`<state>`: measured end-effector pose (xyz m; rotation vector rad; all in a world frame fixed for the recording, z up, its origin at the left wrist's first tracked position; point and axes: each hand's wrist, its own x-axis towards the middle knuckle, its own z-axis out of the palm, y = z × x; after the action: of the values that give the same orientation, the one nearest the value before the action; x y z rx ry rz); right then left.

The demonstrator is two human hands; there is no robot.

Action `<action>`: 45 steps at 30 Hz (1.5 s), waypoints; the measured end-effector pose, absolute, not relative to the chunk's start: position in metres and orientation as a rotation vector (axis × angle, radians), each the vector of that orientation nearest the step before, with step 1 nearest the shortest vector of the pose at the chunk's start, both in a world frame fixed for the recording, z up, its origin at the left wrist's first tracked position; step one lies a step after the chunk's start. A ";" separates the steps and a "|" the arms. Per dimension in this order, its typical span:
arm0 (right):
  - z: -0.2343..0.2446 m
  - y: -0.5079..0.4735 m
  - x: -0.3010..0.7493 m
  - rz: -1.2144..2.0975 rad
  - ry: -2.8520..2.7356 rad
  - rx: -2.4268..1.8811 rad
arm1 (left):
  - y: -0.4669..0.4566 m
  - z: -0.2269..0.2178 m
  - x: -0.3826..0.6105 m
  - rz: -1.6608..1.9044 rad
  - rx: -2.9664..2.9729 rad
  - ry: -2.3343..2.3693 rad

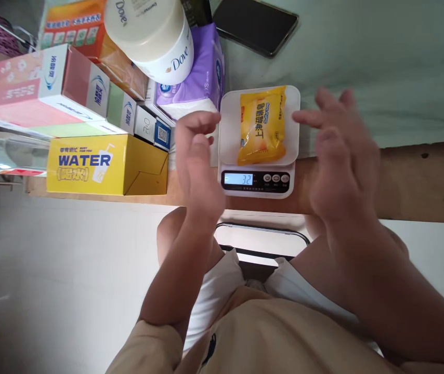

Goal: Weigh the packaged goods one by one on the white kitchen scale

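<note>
A yellow packet of sulfur soap (pixel 263 126) lies on the pan of a white kitchen scale (pixel 228 127), whose lit display reads what looks like 32. My left hand (pixel 198 161) is just left of the scale, fingers bent but apart, with nothing in it. On the other side, my right hand (pixel 341 150) hovers near the scale's right edge, fingers spread and slightly blurred by motion. Neither hand touches the soap packet. Whether the left fingertips touch the scale's rim, I cannot tell.
A yellow WATER box (pixel 89 166), pink-and-white cartons (pixel 23 85), a Dove tub (pixel 155 47) and a purple tissue pack (pixel 206 67) crowd the left. A dark phone (pixel 255 26) lies behind the scale. The wooden edge (pixel 420 182) runs along the front.
</note>
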<state>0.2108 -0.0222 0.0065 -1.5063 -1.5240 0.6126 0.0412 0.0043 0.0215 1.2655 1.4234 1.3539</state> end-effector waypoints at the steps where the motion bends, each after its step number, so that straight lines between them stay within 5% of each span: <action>1: 0.005 -0.021 0.215 0.538 -1.510 -1.475 | 0.005 0.021 0.036 1.393 1.250 1.453; 36: -0.010 -0.014 0.202 0.666 -1.663 -1.552 | 0.003 0.029 0.041 0.785 1.728 1.476; 45: 0.010 -0.024 0.215 0.605 -1.362 -1.347 | -0.006 0.019 0.086 1.229 1.291 1.101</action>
<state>0.2151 -0.0240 0.0104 -1.3470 -1.3624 0.6051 0.0859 -0.0056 0.0190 1.2913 1.1011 1.2288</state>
